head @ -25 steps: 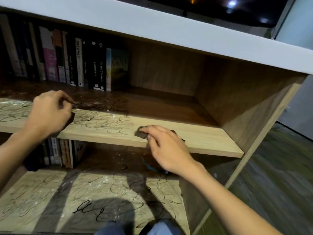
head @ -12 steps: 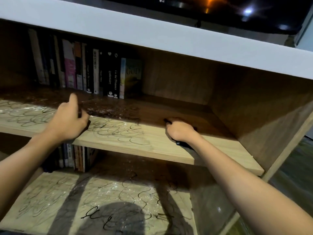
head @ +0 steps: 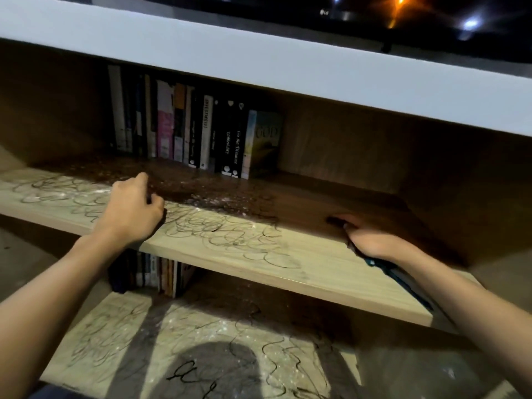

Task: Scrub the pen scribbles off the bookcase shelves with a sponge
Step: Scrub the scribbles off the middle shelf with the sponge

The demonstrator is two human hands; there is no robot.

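The upper shelf (head: 322,273) carries black pen scribbles (head: 218,228) and white foamy specks across its left and middle; its right part looks bare of ink. My right hand (head: 371,240) lies deep at the shelf's right, holding a dark sponge (head: 334,220) against the wood; the sponge peeks out at the fingertips and under the wrist. My left hand (head: 129,208) rests on the scribbled area with its fingers curled round a dark pad (head: 149,197) that is mostly hidden. The lower shelf (head: 95,318) is covered in more scribbles (head: 187,378).
A row of upright books (head: 201,131) stands at the back of the upper shelf, left of centre. More books (head: 157,275) stand on the lower shelf. A white top board (head: 259,61) overhangs, with a television (head: 374,12) above. The bookcase's side wall (head: 460,197) closes the right.
My right hand has slid with the sponge from the shelf's front edge to the back right. My left hand has stayed on the scribbled part.
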